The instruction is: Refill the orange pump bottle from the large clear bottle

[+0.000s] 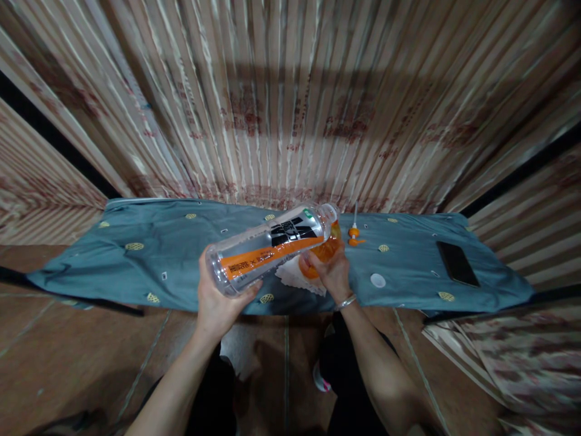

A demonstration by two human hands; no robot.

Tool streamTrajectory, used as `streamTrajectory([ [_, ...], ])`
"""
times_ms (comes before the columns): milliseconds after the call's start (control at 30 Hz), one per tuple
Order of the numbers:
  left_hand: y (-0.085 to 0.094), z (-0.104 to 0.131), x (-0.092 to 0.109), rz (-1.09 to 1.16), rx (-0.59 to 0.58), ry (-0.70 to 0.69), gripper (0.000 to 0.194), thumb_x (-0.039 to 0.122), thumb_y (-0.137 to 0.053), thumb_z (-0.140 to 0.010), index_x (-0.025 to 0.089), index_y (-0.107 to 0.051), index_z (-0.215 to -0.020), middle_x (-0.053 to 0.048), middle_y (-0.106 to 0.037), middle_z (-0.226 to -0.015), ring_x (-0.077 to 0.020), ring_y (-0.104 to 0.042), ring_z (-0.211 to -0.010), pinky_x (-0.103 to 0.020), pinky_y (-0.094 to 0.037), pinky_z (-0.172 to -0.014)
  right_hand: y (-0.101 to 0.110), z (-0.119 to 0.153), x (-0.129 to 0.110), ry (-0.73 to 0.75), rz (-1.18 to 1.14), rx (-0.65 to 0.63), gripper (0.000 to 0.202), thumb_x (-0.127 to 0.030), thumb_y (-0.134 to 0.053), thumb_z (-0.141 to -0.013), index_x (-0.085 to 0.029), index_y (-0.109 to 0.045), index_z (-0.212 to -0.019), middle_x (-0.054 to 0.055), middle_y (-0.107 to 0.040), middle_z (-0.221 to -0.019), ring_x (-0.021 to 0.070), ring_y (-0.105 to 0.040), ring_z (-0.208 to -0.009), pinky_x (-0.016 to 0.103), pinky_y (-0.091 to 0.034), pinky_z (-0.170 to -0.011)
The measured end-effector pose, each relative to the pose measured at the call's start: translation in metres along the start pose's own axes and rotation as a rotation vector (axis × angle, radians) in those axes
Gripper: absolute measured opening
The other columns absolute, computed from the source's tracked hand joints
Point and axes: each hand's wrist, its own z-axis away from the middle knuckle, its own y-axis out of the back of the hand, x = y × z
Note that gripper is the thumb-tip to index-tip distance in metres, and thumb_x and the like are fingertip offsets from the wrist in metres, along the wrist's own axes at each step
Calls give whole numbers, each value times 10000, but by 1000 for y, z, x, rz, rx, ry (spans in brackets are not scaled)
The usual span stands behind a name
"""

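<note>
My left hand point(222, 306) is closed round the base of a large clear plastic bottle point(272, 245) with an orange, silver and black label. The bottle is tilted, its uncapped-looking neck toward the right and slightly higher in view. Behind that neck stands an orange see-through bottle point(334, 237), partly hidden, with my right hand point(333, 269) wrapped round its side. A white paper tissue point(295, 278) lies under the orange bottle. To the right of it, an orange pump head point(354, 232) with a thin clear tube rests on the cloth.
A blue-green patterned cloth point(149, 266) covers the narrow table. Right of my hands lie a white round cap point(377, 280) and a dark phone point(457, 263). A pleated, printed curtain point(281, 121) hangs close behind; dark poles point(59, 139) flank the table.
</note>
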Motion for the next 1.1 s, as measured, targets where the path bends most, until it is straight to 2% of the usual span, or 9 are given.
streamTrajectory([
  [267, 3, 0, -8, 7, -19, -50, 939, 435, -1018, -436, 271, -539, -1227, -88, -743, -1209, -389, -736, -1142, -687, -537, -1116, 1, 0, 1, 24, -7, -11, 651, -558, -807, -703, -214, -573, -1203, 183, -811, -1181, 379, -795, -1087, 538, -637, -950],
  [433, 1, 0, -5, -6, -8, -39, 996, 441, -1011, -423, 257, -521, -1270, -99, -738, -1202, -388, -743, -1125, -668, -553, -1103, 1, -1, 3, 24, -2, -7, 632, -568, -791, -712, -222, -573, -1193, 166, -821, -1150, 364, -801, -1063, 519, -642, -929],
  [567, 0, 0, -2, 5, -6, -51, 941, 457, -1005, -424, 242, -532, -1209, -99, -739, -1165, -375, -752, -1107, -618, -595, -1061, 1, -1, 2, 17, -6, -13, 645, -568, -807, -709, -222, -566, -1196, 163, -818, -1157, 356, -802, -1069, 502, -643, -921],
  [800, 2, -1, -6, 0, -20, -42, 999, 452, -1006, -426, 241, -514, -1269, -112, -729, -1217, -391, -734, -1158, -655, -548, -1107, 0, -1, 1, 6, -14, -4, 611, -520, -816, -710, -228, -565, -1184, 162, -814, -1174, 353, -798, -1082, 507, -640, -942],
  [1100, 1, 0, -3, 18, -18, -64, 987, 400, -1015, -426, 254, -536, -1276, -104, -739, -1201, -401, -745, -1129, -673, -567, -1085, 0, 0, 3, 17, -8, -12, 619, -584, -793, -720, -256, -565, -1194, 122, -819, -1145, 327, -802, -1048, 467, -647, -900],
])
